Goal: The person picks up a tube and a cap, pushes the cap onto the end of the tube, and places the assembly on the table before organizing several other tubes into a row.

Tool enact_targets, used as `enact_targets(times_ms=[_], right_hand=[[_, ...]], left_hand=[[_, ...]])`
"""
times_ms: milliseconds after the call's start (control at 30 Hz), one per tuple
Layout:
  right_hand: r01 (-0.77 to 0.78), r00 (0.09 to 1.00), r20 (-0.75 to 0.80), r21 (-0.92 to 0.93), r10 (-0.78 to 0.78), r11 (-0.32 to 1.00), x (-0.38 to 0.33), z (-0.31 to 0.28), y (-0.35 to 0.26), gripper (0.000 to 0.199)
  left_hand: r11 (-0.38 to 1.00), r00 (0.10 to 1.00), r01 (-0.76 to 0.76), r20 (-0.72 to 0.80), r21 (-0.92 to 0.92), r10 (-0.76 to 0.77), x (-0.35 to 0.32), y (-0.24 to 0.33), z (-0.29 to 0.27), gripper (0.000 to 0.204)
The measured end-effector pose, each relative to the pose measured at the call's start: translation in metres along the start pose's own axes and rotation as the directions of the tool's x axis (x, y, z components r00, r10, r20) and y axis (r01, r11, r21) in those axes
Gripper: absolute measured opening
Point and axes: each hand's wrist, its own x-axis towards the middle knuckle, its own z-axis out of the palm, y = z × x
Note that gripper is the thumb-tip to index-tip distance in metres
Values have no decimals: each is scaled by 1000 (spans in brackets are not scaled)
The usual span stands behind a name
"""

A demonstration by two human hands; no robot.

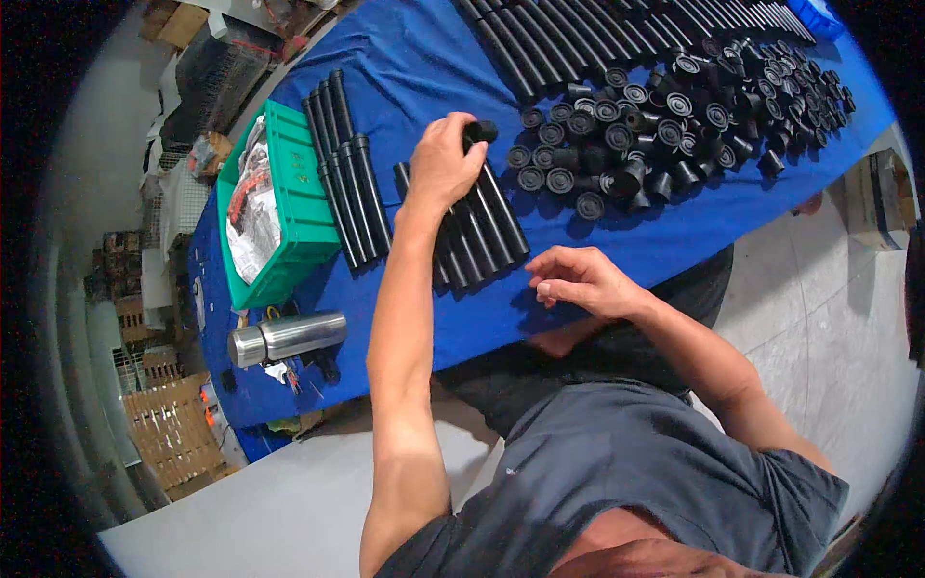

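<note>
My left hand [445, 164] is closed round a black cap [480, 132], thumb and fingers at its sides. The cap is at the far end of a row of black tubes [469, 241] lying side by side on the blue cloth. Whether it is fitted on a tube there, I cannot tell. Part of the row is hidden under that hand and wrist. My right hand [586, 280] hovers by the near end of the row, fingers loosely bent and apart, with nothing seen in them. Beyond it spreads a big heap of loose black caps [617, 138], many showing ringed round faces.
A green crate [306, 193] with crumpled plastic inside stands at the left. Beside it lies another group of black tubes [352, 193]. A steel flask [303, 336] rests near the table's left front edge. More long tubes [549, 39] line the back, and a carton [872, 200] stands at right.
</note>
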Motion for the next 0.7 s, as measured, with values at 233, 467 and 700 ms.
enact_targets(times_ms=[233,467,700], right_hand=[[-21,1000,-23,-45,20,999,0,-2,-6,28],[-14,1000,-29,-39,13,999,0,-1,-5,29],[-41,999,-35,15,42,999,-3,1,-8,29]], left_hand=[[991,982,132,-133,-28,-135,-77,18,-61,33],[835,850,526,-65,157,-523,-183,13,-94,32],[696,726,660,-5,282,-687,-232,16,-79,34]])
